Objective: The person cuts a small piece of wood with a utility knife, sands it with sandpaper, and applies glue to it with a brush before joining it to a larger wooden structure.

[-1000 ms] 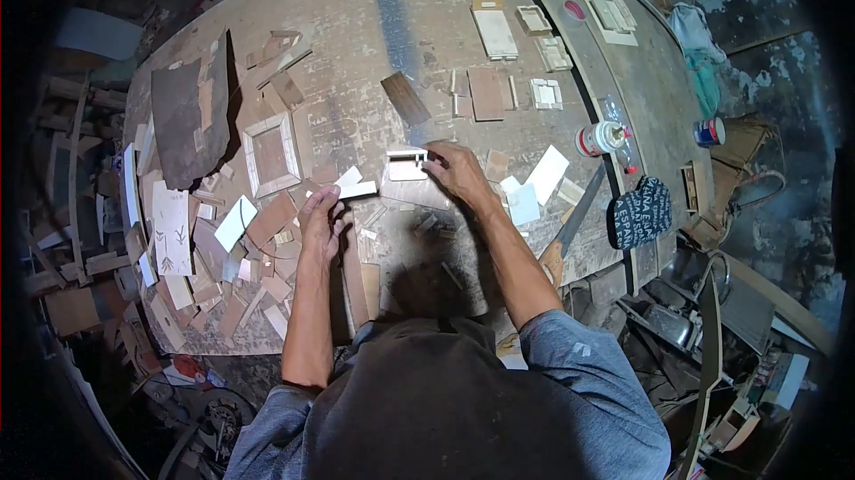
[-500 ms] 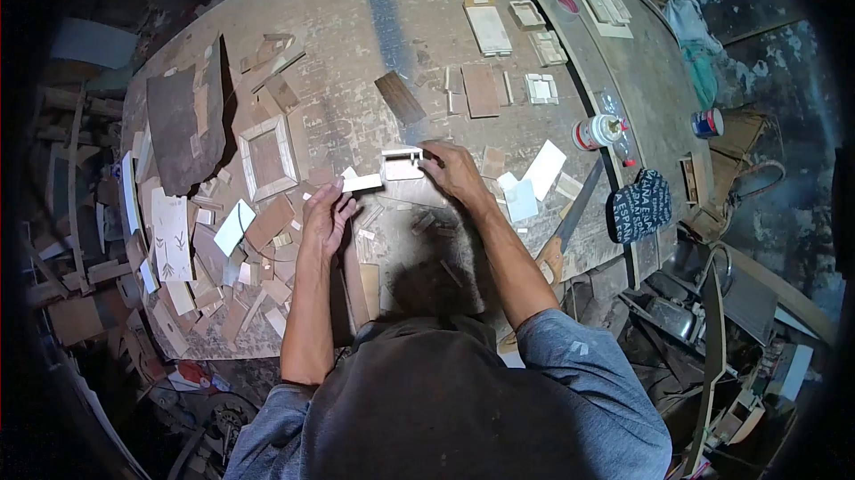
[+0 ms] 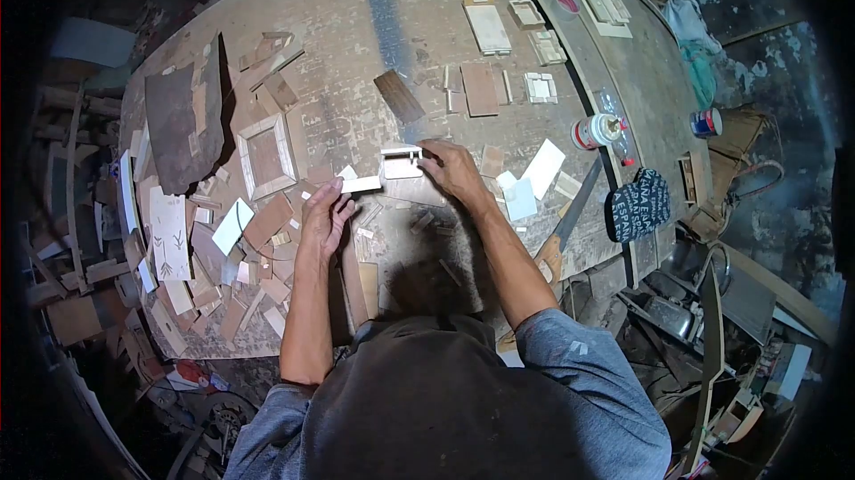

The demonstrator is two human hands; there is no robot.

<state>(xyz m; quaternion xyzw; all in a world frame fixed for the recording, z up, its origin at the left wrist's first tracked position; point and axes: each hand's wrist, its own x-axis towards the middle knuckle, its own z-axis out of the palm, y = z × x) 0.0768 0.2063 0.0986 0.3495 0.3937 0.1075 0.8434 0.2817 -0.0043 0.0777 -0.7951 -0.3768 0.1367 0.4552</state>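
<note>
My left hand (image 3: 328,215) pinches the left end of a pale wooden strip (image 3: 362,184), which points right toward a small pale wooden frame piece (image 3: 403,165). My right hand (image 3: 455,174) holds that frame piece at its right side, with fingertips at its upper right corner. The strip's right end lies close to the frame's left edge; whether they touch I cannot tell. A dark brown wood block (image 3: 399,96) lies just beyond the frame piece on the worktable (image 3: 338,61).
Wood scraps and a square wooden frame (image 3: 267,158) lie on the left. On the right are a handsaw (image 3: 570,223), a glue jar (image 3: 597,131), a dark patterned cloth item (image 3: 639,206) and white pieces (image 3: 544,168). Small wooden assemblies (image 3: 486,28) stand farther back.
</note>
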